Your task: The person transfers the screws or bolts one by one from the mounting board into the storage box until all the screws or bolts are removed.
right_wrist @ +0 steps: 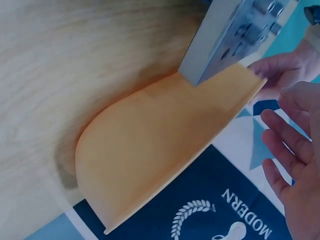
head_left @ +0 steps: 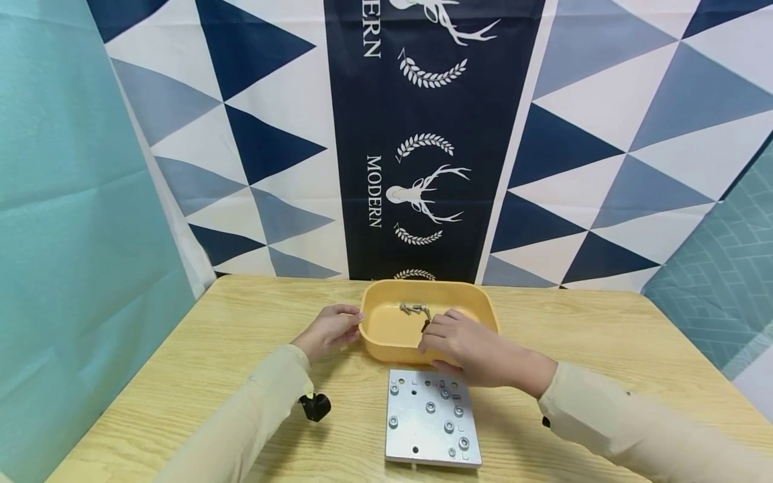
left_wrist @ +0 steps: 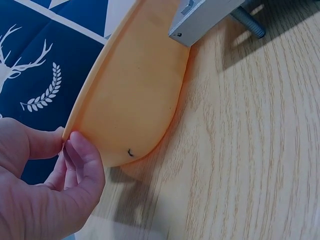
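Observation:
A yellow plastic bin (head_left: 395,351) stands on the wooden table. My left hand (head_left: 331,330) pinches its left rim between thumb and fingers; in the left wrist view the left hand (left_wrist: 55,185) shows this grip closely. Over the bin's front right part is my right hand (head_left: 465,345), its fingers loosely bent and apart in the right wrist view, with nothing visible between them. Several silvery bolts (head_left: 413,308) lie inside the bin, and a dark bolt (head_left: 425,327) shows just by the right fingertips. A metal plate (head_left: 417,429) with several socket-head bolts in it sits in front of the bin.
A patterned cloth (head_left: 417,134) hangs behind the table (head_left: 253,315), with a teal curtain (head_left: 78,221) at the left. In the left wrist view a threaded bolt (left_wrist: 248,21) sticks out beneath the plate. A black wrist device (head_left: 315,407) hangs under the left sleeve.

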A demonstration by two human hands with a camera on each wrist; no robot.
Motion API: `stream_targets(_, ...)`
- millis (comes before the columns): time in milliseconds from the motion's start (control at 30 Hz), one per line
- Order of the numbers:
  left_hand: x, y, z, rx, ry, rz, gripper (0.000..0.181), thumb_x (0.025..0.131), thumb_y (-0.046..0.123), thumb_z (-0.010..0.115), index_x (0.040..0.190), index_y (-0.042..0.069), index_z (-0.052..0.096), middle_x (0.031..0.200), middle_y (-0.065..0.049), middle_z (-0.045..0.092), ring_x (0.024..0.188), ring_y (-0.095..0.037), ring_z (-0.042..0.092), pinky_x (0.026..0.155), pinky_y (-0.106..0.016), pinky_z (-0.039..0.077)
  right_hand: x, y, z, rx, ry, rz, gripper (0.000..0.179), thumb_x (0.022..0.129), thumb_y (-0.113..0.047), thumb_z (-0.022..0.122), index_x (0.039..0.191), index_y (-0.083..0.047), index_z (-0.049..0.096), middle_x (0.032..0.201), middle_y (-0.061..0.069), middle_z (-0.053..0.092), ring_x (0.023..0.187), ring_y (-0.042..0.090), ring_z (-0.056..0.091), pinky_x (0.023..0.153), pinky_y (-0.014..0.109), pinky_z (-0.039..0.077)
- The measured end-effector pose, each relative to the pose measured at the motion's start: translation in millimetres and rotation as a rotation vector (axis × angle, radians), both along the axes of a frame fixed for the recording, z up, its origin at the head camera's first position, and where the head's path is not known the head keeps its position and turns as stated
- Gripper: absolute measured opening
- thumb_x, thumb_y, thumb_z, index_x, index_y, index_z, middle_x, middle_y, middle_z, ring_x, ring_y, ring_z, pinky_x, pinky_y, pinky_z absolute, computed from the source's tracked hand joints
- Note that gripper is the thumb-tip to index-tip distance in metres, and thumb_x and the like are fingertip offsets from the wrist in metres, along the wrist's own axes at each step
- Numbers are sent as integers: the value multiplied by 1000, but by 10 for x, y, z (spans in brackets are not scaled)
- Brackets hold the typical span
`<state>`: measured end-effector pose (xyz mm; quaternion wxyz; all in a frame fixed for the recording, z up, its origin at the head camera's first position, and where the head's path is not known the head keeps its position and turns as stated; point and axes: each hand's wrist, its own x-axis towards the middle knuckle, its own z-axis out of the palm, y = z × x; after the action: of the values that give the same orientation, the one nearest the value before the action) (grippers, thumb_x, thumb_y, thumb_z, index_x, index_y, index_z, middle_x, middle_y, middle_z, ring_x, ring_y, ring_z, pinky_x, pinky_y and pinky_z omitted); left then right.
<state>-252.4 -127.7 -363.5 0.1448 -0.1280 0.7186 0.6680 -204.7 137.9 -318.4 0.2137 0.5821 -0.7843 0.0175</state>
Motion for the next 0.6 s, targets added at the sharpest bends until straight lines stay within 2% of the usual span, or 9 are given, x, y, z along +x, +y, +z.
stream_targets(400,9,12,5,22,0,14,29,96,8,57,123,-2,53,90,-8,57,63,-8,53,57,-15,48,315,-23,-96,8,-31,45,24,79,-19,76,100,-20,65,95,-12,64,92,7,54,84,27,45)
stream_targets(600,21,24,13,7,1,12,30,97,9,56,124,-2,53,92,-9,57,64,-8,53,58,-15,49,396,-23,-171,39,-42,28,23,79,-20,75,99,-22,65,96,-13,63,92,6,53,83,26,44)
